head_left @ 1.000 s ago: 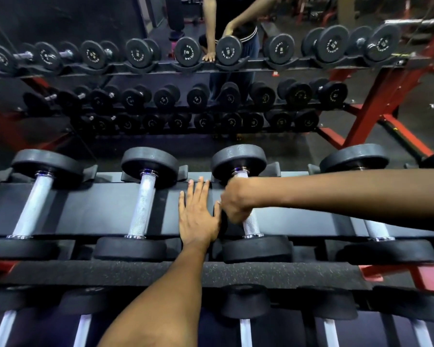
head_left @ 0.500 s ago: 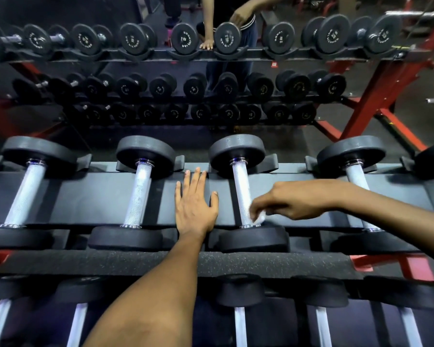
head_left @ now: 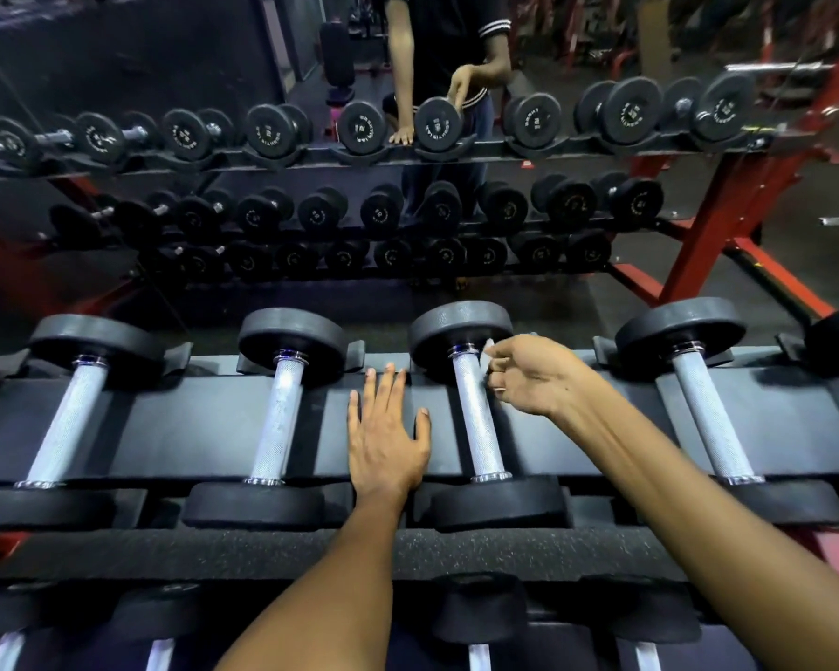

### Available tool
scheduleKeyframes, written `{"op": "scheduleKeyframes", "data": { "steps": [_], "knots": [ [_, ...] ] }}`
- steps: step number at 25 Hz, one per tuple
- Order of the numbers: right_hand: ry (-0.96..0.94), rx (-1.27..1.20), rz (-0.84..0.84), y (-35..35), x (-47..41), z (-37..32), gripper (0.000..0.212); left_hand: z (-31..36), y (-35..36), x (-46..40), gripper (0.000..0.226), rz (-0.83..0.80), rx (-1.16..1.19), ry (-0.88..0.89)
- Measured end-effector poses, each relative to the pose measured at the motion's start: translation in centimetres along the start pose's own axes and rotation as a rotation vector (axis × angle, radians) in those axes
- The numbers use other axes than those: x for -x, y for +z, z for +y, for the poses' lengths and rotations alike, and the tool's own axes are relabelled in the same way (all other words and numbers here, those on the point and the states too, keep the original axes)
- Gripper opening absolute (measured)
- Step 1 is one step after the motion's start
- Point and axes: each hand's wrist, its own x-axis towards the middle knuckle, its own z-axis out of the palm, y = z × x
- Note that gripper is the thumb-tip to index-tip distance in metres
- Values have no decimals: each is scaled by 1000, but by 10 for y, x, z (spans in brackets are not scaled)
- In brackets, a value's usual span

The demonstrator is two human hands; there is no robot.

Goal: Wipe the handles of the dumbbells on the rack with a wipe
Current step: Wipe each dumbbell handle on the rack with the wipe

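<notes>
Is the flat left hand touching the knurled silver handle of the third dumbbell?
Apart. The head view shows the left hand flat on the black rack shelf, dark shelf visible between its thumb and the knurled silver handle.

Single head-worn wide-angle view, no second camera to overlap with. Looks forward and steeply down over the near dumbbell rack [head_left: 214,418], close enough that both forearms enter from the bottom edge. Upper half faces a mirror [head_left: 117,65] reflecting the rack and the person. Strong barrel distortion at the edges; red rack frame [head_left: 727,205] at right.
</notes>
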Motion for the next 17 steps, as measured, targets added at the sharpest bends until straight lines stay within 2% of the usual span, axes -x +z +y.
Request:
{"op": "scheduleKeyframes", "data": {
  "steps": [5,9,13,17],
  "knots": [
    [-86,287,27,26,12,-2,21,0,2,0,67,11,5,3],
    [-84,319,-43,28,20,-8,23,-1,3,-1,68,9,4,-1],
    [-89,354,5,29,16,-4,18,0,3,1,69,14,19,2],
    [-131,345,-8,39,19,-7,21,0,4,-2,68,21,19,-5]
  ]
}}
